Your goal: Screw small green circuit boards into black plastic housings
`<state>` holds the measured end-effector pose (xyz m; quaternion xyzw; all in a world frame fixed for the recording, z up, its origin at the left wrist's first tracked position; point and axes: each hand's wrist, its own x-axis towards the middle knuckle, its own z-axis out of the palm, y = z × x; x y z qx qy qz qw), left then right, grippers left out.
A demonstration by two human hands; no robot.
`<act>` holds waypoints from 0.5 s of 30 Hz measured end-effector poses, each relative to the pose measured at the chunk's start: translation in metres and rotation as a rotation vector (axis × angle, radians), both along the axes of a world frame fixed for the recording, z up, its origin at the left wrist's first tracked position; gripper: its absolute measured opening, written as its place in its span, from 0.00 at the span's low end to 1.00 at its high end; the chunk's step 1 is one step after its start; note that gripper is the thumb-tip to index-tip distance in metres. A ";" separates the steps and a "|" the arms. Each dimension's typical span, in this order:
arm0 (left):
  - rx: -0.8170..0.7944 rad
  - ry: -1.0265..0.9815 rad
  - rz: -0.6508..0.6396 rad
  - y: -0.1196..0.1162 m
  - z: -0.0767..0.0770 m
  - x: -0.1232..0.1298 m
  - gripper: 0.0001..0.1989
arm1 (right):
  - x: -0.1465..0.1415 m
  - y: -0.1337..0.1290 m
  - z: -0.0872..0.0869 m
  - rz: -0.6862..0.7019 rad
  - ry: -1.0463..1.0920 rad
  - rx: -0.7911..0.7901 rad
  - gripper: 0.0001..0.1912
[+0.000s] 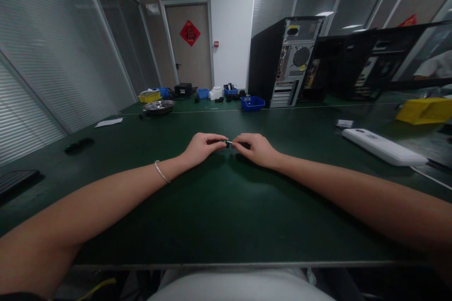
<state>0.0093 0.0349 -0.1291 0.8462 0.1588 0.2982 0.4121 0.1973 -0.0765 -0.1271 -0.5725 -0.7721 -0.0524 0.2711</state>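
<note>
Just above the green tabletop, my left hand (202, 148) pinches a small green-and-black part (227, 144) between thumb and fingertips. Its kind is too small to make out. From the other side, my right hand (257, 149) pinches a thin, light metal-like piece (230, 142) that meets or nearly meets the small part. Whether the two are joined I cannot tell. Both hands are close together at the middle of the table, and their fingertips partly hide what they hold.
The green table (226, 216) carries a blue bin (252, 103), a metal bowl (158, 106) and a computer tower (282, 63) at the back. To the right lie a long white device (383, 146) with a cable and a yellow bin (425, 110). A dark flat object (17, 182) rests far left.
</note>
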 end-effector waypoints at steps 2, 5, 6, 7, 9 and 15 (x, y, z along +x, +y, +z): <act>0.030 -0.001 0.010 0.000 0.001 -0.001 0.15 | 0.001 0.001 0.000 0.019 0.028 -0.007 0.12; -0.049 -0.010 -0.002 0.001 -0.001 0.001 0.15 | 0.000 0.001 -0.001 0.001 0.008 0.031 0.12; -0.087 -0.021 -0.007 0.002 -0.003 0.002 0.16 | 0.000 0.001 -0.001 -0.010 -0.005 0.044 0.12; -0.122 -0.035 -0.012 0.003 -0.004 0.003 0.16 | -0.001 0.000 -0.001 -0.021 -0.018 0.056 0.12; -0.173 -0.060 -0.020 0.004 -0.006 0.005 0.16 | -0.001 -0.001 -0.001 -0.038 -0.039 0.068 0.12; -0.040 -0.022 -0.008 0.002 -0.003 0.003 0.15 | -0.001 0.001 -0.003 -0.043 -0.047 0.060 0.11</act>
